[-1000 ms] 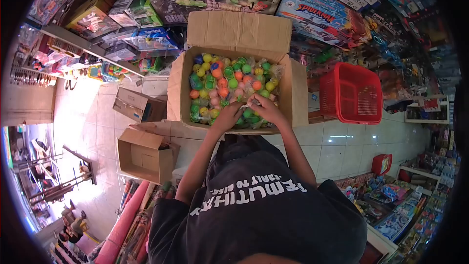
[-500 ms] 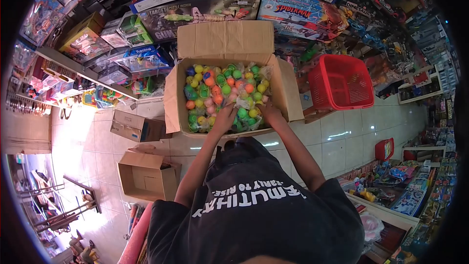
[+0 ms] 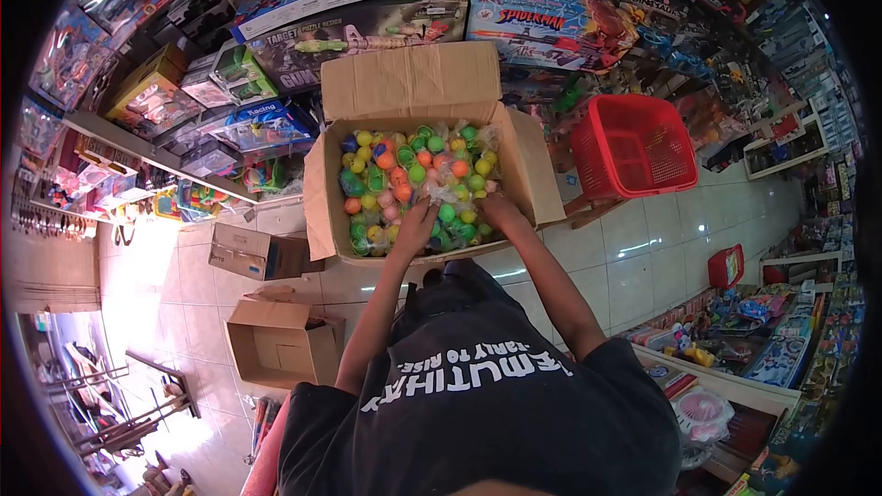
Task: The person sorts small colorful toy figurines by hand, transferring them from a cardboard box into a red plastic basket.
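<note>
An open cardboard box (image 3: 411, 83) in front of me is filled with small plastic balls (image 3: 401, 193) in yellow, green, orange and pink, many in clear plastic bags. Both my hands are inside it, over the near part of the heap. My left hand (image 3: 418, 223) has its fingers closed on a clear plastic bag among the balls. Near the right wall, my right hand (image 3: 503, 213) has its fingers curled down against the balls. Whatever lies under those fingertips is hidden.
Right of the box stands a red plastic basket (image 3: 636, 188). Two smaller cardboard boxes, one closed (image 3: 241, 250) and one open (image 3: 276, 354), sit on the tiled floor to the left. Shelves of boxed toys (image 3: 551, 26) rise behind; more goods (image 3: 726, 340) lie at right.
The view has shifted slightly. My right hand has drawn a little toward the left hand, its fingers more curled. My left hand stays at about the same spot over the balls.
</note>
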A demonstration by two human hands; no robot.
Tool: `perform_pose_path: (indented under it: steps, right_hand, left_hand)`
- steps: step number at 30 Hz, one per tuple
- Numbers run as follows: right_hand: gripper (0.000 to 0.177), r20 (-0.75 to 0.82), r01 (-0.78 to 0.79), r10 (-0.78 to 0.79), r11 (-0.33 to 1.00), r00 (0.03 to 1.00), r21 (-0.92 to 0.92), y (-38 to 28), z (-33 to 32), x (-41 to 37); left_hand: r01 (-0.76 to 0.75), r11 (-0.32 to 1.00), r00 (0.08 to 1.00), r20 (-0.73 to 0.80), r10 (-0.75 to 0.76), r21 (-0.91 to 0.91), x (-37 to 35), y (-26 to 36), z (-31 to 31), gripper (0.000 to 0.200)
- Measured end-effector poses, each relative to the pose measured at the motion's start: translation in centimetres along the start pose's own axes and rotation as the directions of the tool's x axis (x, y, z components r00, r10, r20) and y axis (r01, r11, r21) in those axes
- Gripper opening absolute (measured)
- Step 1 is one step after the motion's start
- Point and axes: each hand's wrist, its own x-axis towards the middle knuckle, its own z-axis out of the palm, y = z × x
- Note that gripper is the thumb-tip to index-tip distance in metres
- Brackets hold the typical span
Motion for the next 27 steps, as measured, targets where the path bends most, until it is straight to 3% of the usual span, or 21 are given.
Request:
perform_pose_path:
  steps: [2, 5, 7, 8, 10, 13, 15, 17, 19, 22, 23, 24, 25, 27]
  right_hand:
    - [0.028, -0.042, 0.007, -0.008, 1.000, 0.999, -0.019, 0.2, 0.2, -0.2]
    - [0.024, -0.127, -0.024, 0.038, 0.994, 0.991, 0.105, -0.4, -1.0, -2.3]
    - [0.021, -0.453, 0.169, -0.065, 0.966, 0.889, 0.194, -0.4, -0.7, -3.6]
    - [0.021, -0.454, 0.163, -0.056, 0.966, 0.889, 0.201, -0.4, -0.6, -4.1]
    - [0.016, -0.540, 0.226, -0.042, 0.933, 0.841, 0.279, -0.9, -2.0, -5.3]
    - [0.015, -0.656, 0.304, -0.031, 0.902, 0.754, 0.307, -0.9, -3.0, -6.5]
    - [0.015, -0.639, 0.321, 0.009, 0.859, 0.769, 0.398, -0.9, -3.9, -7.7]
    - [0.016, -0.620, 0.338, 0.042, 0.809, 0.784, 0.482, -0.9, -5.0, -9.0]
    - [0.017, -0.515, 0.276, 0.137, 0.715, 0.846, 0.642, -0.9, -5.8, -10.0]
    - [0.014, -0.521, 0.331, 0.177, 0.595, 0.835, 0.732, -0.7, -6.4, -11.3]
    - [0.014, -0.521, 0.329, 0.183, 0.592, 0.834, 0.735, -0.6, -6.6, -11.7]
    - [0.014, -0.547, 0.396, 0.191, 0.506, 0.815, 0.766, -0.5, -6.8, -11.9]
    - [0.015, -0.573, 0.460, 0.202, 0.416, 0.795, 0.785, 0.0, -6.9, -12.2]
    - [0.015, -0.536, 0.430, 0.201, 0.402, 0.820, 0.808, 1.6, -7.1, -13.1]
  left_hand:
    - [-0.026, 1.000, 1.000, -0.008, 0.026, 0.000, 0.0, -0.2, 0.1, 0.023]
    - [-0.042, 0.999, 0.998, -0.037, 0.041, -0.033, 0.1, -0.7, 0.3, 0.024]
    - [-0.173, 0.985, 0.973, -0.162, 0.167, -0.027, 0.3, -0.8, 0.5, 0.023]
    - [-0.174, 0.984, 0.974, -0.153, 0.168, -0.026, 0.1, -0.9, 0.5, 0.023]
    - [0.012, 0.999, 0.992, -0.123, -0.018, -0.052, -0.1, 0.0, 0.1, 0.020]
    - [-0.110, 0.994, 0.971, -0.211, 0.108, 0.005, -0.1, 0.1, 0.1, 0.018]
    - [-0.111, 0.992, 0.965, -0.232, 0.123, 0.065, 0.0, 0.6, -0.2, 0.016]
    - [-0.281, 0.935, 0.887, -0.312, 0.340, 0.218, 0.4, 1.6, -0.6, 0.016]
    - [-0.247, 0.960, 0.907, -0.315, 0.278, 0.135, 0.1, 3.3, -0.7, 0.015]
    - [-0.192, 0.970, 0.928, -0.294, 0.229, 0.150, -0.3, 5.1, 0.1, 0.014]
    - [-0.183, 0.980, 0.949, -0.247, 0.197, 0.079, -0.4, 5.9, 0.7, 0.015]
    - [-0.172, 0.985, 0.966, -0.196, 0.171, 0.009, -0.3, 6.5, 1.4, 0.016]
    - [-0.177, 0.984, 0.966, -0.189, 0.176, 0.010, -0.3, 7.0, 2.2, 0.016]
    - [-0.106, 0.994, 0.991, -0.080, 0.107, 0.014, -0.4, 7.9, 4.0, 0.019]
